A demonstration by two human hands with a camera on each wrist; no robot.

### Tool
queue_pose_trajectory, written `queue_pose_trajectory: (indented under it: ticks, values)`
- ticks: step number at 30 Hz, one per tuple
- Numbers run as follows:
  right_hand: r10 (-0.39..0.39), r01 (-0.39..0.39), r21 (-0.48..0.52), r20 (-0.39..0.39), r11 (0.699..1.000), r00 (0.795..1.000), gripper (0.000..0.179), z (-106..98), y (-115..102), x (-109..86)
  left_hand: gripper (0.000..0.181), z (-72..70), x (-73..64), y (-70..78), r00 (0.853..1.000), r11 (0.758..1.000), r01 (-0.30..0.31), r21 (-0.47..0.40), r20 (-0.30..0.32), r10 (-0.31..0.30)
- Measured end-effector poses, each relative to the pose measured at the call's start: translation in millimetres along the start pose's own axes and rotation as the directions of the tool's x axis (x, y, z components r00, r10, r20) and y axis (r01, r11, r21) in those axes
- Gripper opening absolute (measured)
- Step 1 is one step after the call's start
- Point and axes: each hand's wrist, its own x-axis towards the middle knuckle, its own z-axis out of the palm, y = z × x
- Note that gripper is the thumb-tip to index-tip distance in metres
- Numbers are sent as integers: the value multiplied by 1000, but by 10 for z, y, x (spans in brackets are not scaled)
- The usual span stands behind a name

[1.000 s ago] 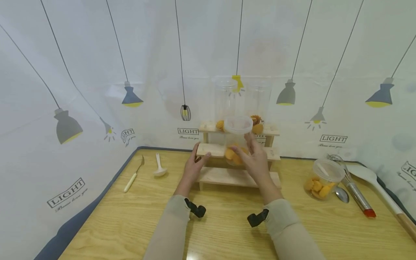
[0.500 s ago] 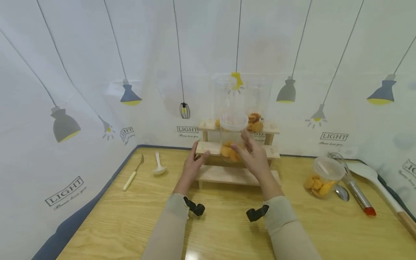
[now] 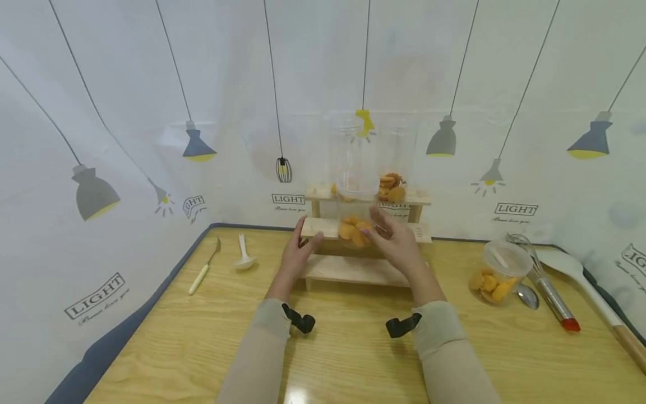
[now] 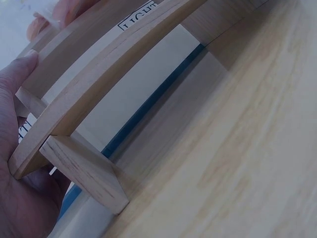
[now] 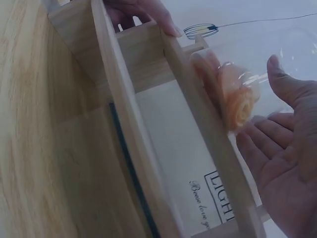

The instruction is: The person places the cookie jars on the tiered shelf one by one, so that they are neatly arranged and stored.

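Observation:
A three-tier wooden shelf stand (image 3: pixel 348 269) stands at the back of the table. My left hand (image 3: pixel 298 255) grips the left end of its middle tier, thumb on top. On that tier, left of centre, a clear lidded jar (image 3: pixel 357 205) stands upright with orange pieces (image 5: pixel 241 109) inside, one shaped like a rose. My right hand (image 3: pixel 398 244) is at the jar's right side, thumb spread and fingers fairly straight, fingertips right at its wall. Two taller clear jars, left (image 3: pixel 346 134) and right (image 3: pixel 398 140), stand on the top tier with orange pieces at the bottom.
At the right stand another lidded jar (image 3: pixel 499 272) of orange pieces, a spoon (image 3: pixel 527 296), a whisk (image 3: pixel 552 294) and a long white-bladed spatula (image 3: pixel 580 275). At the left lie a fork-like utensil (image 3: pixel 204 269) and a white ladle (image 3: pixel 244 255). A printed curtain (image 3: pixel 242 185) hangs behind.
The jar on the middle tier has moved left along the shelf, with my right hand following beside it. My left hand keeps its grip on the stand's end.

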Motion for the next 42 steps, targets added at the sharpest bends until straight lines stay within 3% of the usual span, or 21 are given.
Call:
queue_pose_trajectory:
  ticks: [6,23,36,42]
  values:
    - [64,-64,15,28,998,998,74,7,80,-24,90,12,-4,-11,1000,1000,-12,1,-9,12]
    - [-28,28,9,20,1000,999,65,35,168,0,89,17,-2,10,1000,1000,-5,2,-18,5]
    - [14,-12,-40,38,999,999,71,68,158,-10,83,-35,42,28,998,998,54,-32,33,-53]
    - [11,-10,-43,34,999,999,72,52,162,-8,83,-16,48,19,999,999,42,-23,14,-42]
